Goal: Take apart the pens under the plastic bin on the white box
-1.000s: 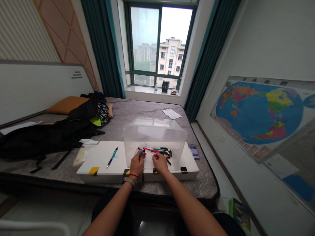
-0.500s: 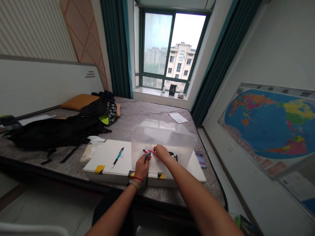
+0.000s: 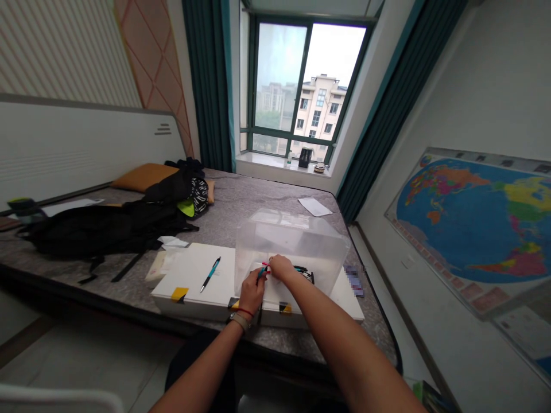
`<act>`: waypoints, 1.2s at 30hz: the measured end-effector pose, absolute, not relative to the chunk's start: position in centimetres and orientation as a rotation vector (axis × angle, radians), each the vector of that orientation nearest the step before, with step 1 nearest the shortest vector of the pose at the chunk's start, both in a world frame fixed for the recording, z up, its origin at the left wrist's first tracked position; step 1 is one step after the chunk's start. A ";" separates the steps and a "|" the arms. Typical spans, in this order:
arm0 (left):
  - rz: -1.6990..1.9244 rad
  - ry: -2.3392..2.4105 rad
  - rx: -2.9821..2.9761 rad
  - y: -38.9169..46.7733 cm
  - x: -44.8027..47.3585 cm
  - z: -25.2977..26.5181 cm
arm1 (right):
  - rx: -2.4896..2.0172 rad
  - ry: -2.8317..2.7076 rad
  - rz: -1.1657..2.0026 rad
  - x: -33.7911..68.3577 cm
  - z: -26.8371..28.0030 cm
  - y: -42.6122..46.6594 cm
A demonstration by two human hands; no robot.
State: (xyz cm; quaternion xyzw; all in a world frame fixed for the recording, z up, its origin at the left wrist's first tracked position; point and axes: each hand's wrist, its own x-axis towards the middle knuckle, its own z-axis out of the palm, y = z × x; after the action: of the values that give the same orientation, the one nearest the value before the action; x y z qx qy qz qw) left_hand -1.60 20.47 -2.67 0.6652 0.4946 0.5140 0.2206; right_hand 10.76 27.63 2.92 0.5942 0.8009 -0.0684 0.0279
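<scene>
My left hand [image 3: 252,289] is closed around a teal pen barrel [image 3: 262,272], its tip pointing up and right. My right hand [image 3: 281,268] meets it from the right, fingers pinched together. Small pink parts [image 3: 266,265] show between the two hands; what the right fingers hold is too small to name. Both hands reach into a clear plastic bin [image 3: 297,238] tipped with its opening toward me. Several black and teal pens or pen parts [image 3: 305,272] lie in the bin, partly behind my right forearm. A teal and black pen [image 3: 210,274] lies to the left.
The bin rests on a white flat box [image 3: 193,281] with yellow and black tape, at the bed's front edge. Tissues [image 3: 172,243] lie left of it, beyond them a black backpack [image 3: 107,229]. A paper sheet [image 3: 315,206] and a blurred packet [image 3: 354,281] lie right.
My hands have drawn closer together, and the pink parts that stuck out to the left of the left hand are now mostly covered. The view has shifted slightly.
</scene>
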 end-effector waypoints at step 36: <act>1.368 1.405 1.774 20.6 -1.5 -2.7 | 2.413 2.510 -2.114 15.1 1.0 24.6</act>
State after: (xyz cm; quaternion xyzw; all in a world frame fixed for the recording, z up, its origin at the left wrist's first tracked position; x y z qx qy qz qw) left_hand -1.47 20.58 -2.70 0.6501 0.5149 0.5015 0.2462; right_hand 15.14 24.59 0.98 0.5293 0.5505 -0.4637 -0.4492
